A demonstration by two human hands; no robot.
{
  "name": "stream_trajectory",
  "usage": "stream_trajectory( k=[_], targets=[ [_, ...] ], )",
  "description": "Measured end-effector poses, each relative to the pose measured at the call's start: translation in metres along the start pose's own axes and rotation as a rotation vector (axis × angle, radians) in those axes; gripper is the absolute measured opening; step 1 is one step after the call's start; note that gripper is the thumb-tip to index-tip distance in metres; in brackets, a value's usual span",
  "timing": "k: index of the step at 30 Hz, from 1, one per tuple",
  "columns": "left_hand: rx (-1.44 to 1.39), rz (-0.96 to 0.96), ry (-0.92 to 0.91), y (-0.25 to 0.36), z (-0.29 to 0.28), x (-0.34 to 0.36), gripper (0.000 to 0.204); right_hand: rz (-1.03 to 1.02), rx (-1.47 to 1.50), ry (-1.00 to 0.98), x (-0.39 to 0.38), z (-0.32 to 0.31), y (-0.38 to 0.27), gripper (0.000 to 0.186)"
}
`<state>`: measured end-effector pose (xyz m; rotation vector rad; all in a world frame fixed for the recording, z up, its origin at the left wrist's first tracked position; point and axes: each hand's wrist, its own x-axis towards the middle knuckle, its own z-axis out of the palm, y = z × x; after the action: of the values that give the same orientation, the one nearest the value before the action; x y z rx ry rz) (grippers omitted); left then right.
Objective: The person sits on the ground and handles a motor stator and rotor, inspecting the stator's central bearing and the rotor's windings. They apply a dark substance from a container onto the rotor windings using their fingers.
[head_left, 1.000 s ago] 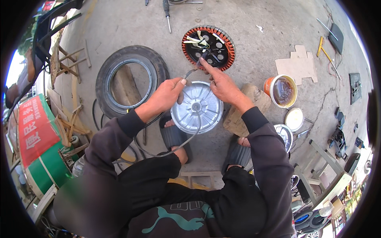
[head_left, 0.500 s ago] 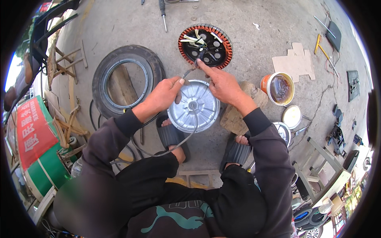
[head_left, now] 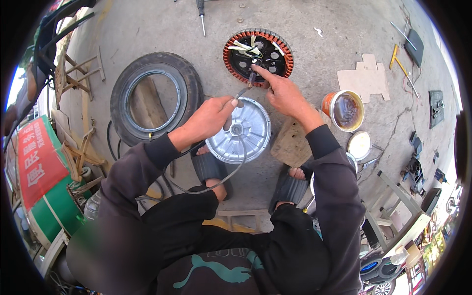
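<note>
A grey cable (head_left: 242, 92) runs to the short shaft of a motor stator (head_left: 282, 63), whose rim is ringed with copper windings. Thumb and fingers of my left hand (head_left: 215, 116) are closed on that cable. My right hand (head_left: 285, 96) has its index finger stretched out, its tip at the stator's shaft near the wires; the other fingers are curled and seem to hold nothing. Below both hands a round silver motor cover (head_left: 223, 145) lies between my feet. Cable also shows at the cover's centre and loops down to the left.
To the left a tyre on a rim (head_left: 123, 105) lies on the concrete. Right of the cover are a wooden block (head_left: 292, 145), a tub of brown grease (head_left: 346, 110) and a round white lid (head_left: 360, 146). A screwdriver (head_left: 201, 17) lies at the far side, flat cardboard (head_left: 366, 78) at right.
My right index finger has moved forward along the cable to the stator's shaft. My left hand has shifted slightly right and keeps its pinch on the cable.
</note>
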<state>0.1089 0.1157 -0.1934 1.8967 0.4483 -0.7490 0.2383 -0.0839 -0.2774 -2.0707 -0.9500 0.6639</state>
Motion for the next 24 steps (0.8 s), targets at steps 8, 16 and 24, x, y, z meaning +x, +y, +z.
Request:
stream_trajectory(
  k=[8,16,24],
  targets=[
    [-0.016,0.016,-0.003,0.009,0.007,0.001,0.043,-0.007,0.013,-0.02,0.0,-0.008,0.004,0.077],
    [-0.028,0.013,-0.002,0.007,0.009,0.003,0.043,0.112,0.398,0.017,-0.011,0.028,0.006,0.085],
    [-0.019,0.031,0.013,0.009,0.011,0.003,0.042,0.219,0.616,-0.013,-0.02,0.03,-0.015,0.084]
  ],
)
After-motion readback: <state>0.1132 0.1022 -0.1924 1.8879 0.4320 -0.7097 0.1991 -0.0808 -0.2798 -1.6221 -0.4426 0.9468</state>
